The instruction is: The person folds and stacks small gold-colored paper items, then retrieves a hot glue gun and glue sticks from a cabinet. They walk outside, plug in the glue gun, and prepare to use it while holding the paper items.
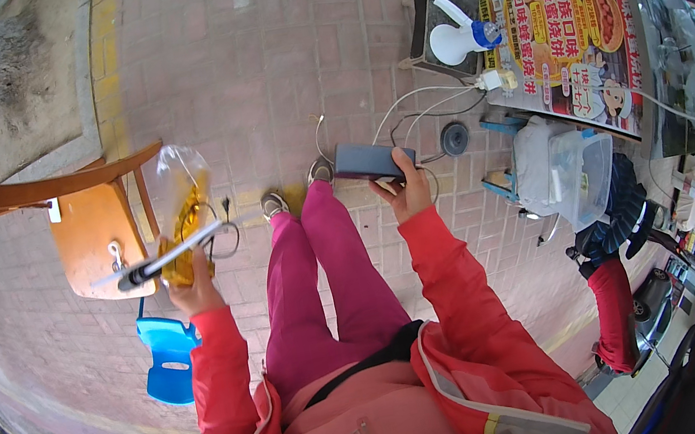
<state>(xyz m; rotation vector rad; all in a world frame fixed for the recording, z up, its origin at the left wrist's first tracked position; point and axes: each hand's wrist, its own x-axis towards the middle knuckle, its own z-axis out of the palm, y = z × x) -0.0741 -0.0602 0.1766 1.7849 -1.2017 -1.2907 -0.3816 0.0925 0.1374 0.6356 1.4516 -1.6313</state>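
My left hand (198, 290) grips a shiny yellow-amber bundle (176, 266) and a long white bar with a black end (184, 248), whose exact kind I cannot tell. From the bundle a clear plastic bag (179, 166) stands out, and a black cord with a plug (226, 206) hangs beside it. My right hand (409, 196) holds a dark rectangular box (373, 161), perhaps a battery pack, by its right end. A white cable (323, 130) shows at the box's left end, and more cables run behind it towards the stall.
At left stand a wooden chair (101, 248) and a blue plastic chair (171, 360). A white-and-blue megaphone (455, 42) rests on a dark stool (424, 14) beside a printed signboard (559, 37). A round black disc (454, 139), a clear plastic bin (582, 177) and a person's red sleeve (613, 310) are at right.
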